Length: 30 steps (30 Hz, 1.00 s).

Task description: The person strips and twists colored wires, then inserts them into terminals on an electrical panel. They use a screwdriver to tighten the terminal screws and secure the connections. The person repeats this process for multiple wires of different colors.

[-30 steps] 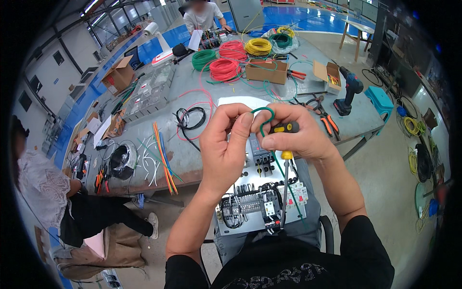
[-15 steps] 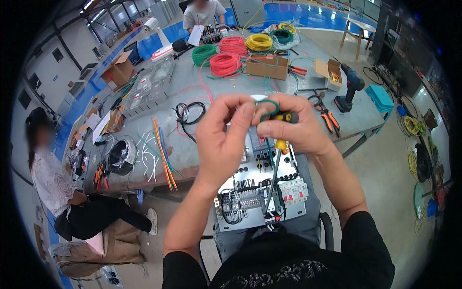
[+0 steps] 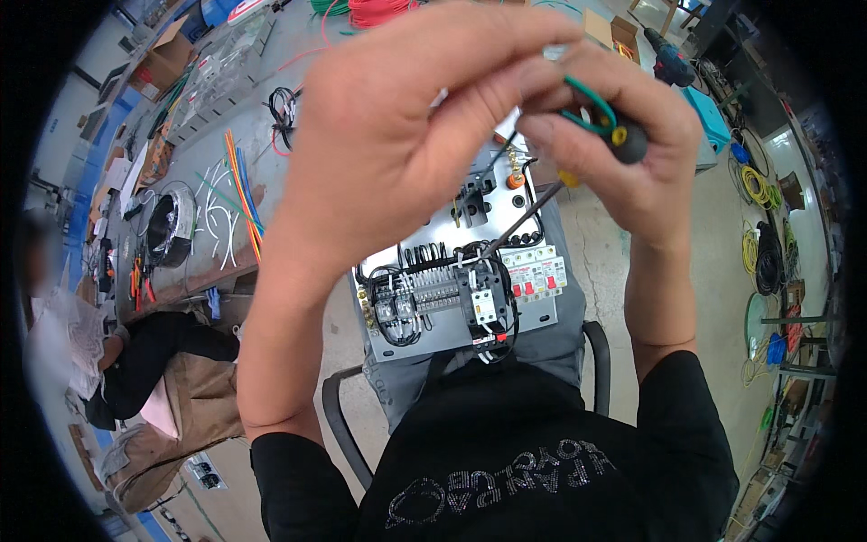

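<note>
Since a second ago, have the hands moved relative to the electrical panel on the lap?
Yes. Both hands, left hand and right hand, now sit higher and closer to the camera, above the panel, still gripping the green wire.

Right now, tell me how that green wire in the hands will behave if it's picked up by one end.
The green wire probably bends easily yet keeps some shape: it curves in a loop between the left hand and right hand. It looks thin, so likely light. Held by one end, it would probably droop rather than stay straight. The screwdriver beside it in the right hand looks rigid by contrast.
</note>
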Tool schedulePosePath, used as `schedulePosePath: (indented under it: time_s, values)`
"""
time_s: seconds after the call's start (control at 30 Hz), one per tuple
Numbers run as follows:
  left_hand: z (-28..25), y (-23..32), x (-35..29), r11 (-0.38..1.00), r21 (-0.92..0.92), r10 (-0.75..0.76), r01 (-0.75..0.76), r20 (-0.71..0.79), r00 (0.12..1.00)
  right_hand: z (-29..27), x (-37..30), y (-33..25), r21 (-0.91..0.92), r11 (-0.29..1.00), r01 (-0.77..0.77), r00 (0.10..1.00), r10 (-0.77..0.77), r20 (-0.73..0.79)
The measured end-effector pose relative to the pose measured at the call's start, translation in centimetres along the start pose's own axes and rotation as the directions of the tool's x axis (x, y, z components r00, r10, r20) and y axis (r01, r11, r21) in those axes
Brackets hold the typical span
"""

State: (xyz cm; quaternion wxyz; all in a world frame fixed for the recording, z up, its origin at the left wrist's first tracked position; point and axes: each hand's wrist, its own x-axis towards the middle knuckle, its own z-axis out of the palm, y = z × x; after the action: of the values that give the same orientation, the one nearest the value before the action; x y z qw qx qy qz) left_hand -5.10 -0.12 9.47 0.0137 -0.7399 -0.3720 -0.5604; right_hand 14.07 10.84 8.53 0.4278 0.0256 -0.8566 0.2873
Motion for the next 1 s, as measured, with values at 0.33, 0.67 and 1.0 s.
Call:
schedulePosePath:
  time_s: [0.33,0.67,1.0]
  values:
    - [3.0,-1.9,-2.8,0.945,-0.211,-0.245,0.250,0.053,0.968,0.9,-3.2,1.7,-0.091,0.995,-0.044,0.995,0.036,-0.090]
    - [3.5,-3.3,-4.5,0.812,-0.372,-0.432,0.450,0.137,0.892,2.1,-4.8,3.7,-0.146,0.988,-0.041,0.997,0.032,-0.065]
    - [4.3,-4.0,-6.2,0.746,-0.453,-0.523,0.488,0.055,0.850,3.4,-5.4,4.8,-0.188,0.982,0.007,0.994,-0.027,-0.105]
